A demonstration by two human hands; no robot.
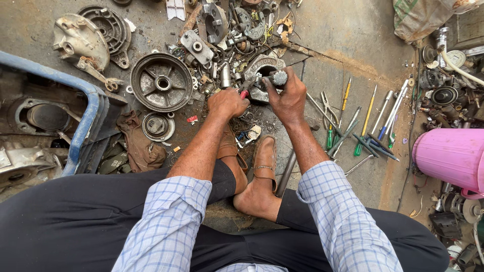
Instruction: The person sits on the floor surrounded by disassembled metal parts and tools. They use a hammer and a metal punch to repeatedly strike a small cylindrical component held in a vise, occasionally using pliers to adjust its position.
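Gripping a small grey cylindrical part [278, 78] in our right hand [288, 98], we hold it just above the concrete floor [348, 40], the fingers closed around it from below so that its rounded end sticks out past the thumb. Our left hand [227, 102] is closed on a red-handled tool [246, 90], pliers as far as we can tell, whose nose points across towards the part; whether the nose touches it we cannot tell, for the fingers hide the join.

We judge that we are in the middle of working something on or off that part, one hand steadying and the other pulling or twisting. The next move seems to call for a firm hold with the right hand and a square bite from the tool, lest it slip.

Just beyond both hands lies a curved grey casting [262, 68]. Farther from the left hand, out to its side, sits a round brake drum [161, 81], with a smaller round cap [158, 126] nearer us. To the outside of the right hand screwdrivers and spanners [363, 126] lie spread out, with a pink plastic bucket [448, 153] well beyond them. Under our wrists are our brown sandals [264, 158].
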